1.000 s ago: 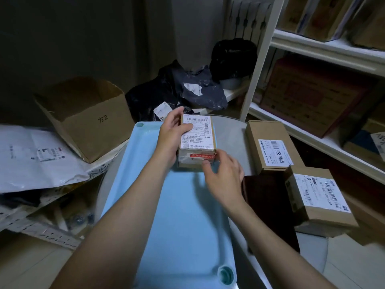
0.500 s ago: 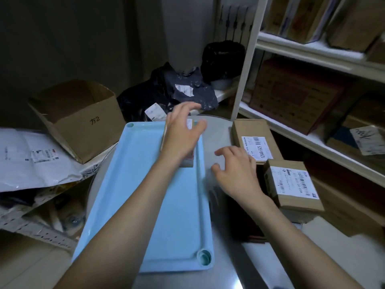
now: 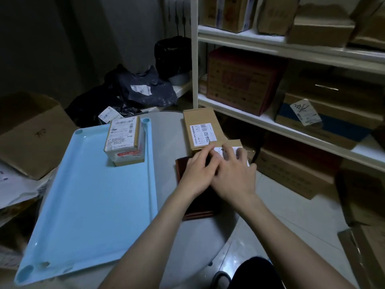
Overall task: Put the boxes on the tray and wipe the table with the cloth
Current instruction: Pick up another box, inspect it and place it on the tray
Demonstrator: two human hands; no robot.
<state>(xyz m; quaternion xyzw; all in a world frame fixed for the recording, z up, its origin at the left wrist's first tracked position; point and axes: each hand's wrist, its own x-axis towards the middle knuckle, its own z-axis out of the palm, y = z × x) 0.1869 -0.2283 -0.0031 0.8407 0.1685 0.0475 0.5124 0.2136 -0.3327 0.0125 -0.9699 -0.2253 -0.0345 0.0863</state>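
A light blue tray [image 3: 83,205] lies on the left of the round grey table [image 3: 166,130]. One labelled cardboard box [image 3: 124,140] stands in the tray's far right corner. A flat labelled box [image 3: 199,124] lies on the table to the right of the tray. Just in front of it sits a small labelled box [image 3: 237,146], mostly covered by my hands. My right hand [image 3: 235,176] rests on its top with fingers spread. My left hand [image 3: 198,174] touches its near left side. A dark red-brown cloth [image 3: 200,209] lies under both hands.
White shelves [image 3: 270,122] full of cartons stand close on the right. An open cardboard box [image 3: 31,132] and white mail bags sit left of the tray. Dark parcel bags [image 3: 145,88] are heaped behind the table. My dark shoe [image 3: 250,274] shows below the table edge.
My hands have let go of the box that now stands on the tray. Both have moved right, onto the small box on the cloth. The view has shifted right.
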